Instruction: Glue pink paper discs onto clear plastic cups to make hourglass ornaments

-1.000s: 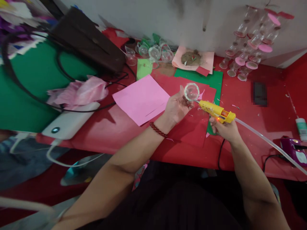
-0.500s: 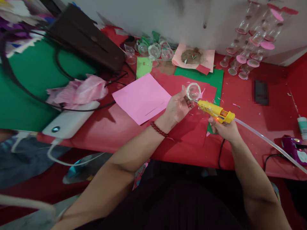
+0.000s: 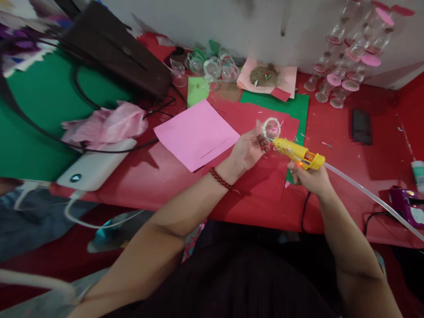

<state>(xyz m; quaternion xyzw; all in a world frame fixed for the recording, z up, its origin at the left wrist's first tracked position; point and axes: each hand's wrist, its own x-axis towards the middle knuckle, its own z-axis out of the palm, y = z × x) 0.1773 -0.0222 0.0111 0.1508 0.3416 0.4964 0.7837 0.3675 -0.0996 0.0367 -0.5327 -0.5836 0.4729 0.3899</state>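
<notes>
My left hand (image 3: 249,149) is closed on a clear plastic cup (image 3: 272,128), its round rim turned up towards me. In my right hand (image 3: 309,177) is a yellow hot glue gun (image 3: 293,150), with a small orange light glowing near the grip. A long clear glue stick (image 3: 367,195) trails from its back end. The metal nozzle is close to the lower left of the cup's rim; whether it touches I cannot tell. Below the hands lie red paper sheets (image 3: 265,176), with a pink sheet (image 3: 195,134) to their left.
Stacked clear cups with pink and red discs (image 3: 351,57) stand at the back right. Loose cups (image 3: 212,66) and brown grainy material on paper (image 3: 265,76) are along the wall. A brown bag (image 3: 119,48), a white power bank (image 3: 96,165) and cables sit left; a purple device (image 3: 407,205) right.
The cup has shifted slightly to the right and turned a little in my left hand. My right hand and the glue gun stay nearly in place.
</notes>
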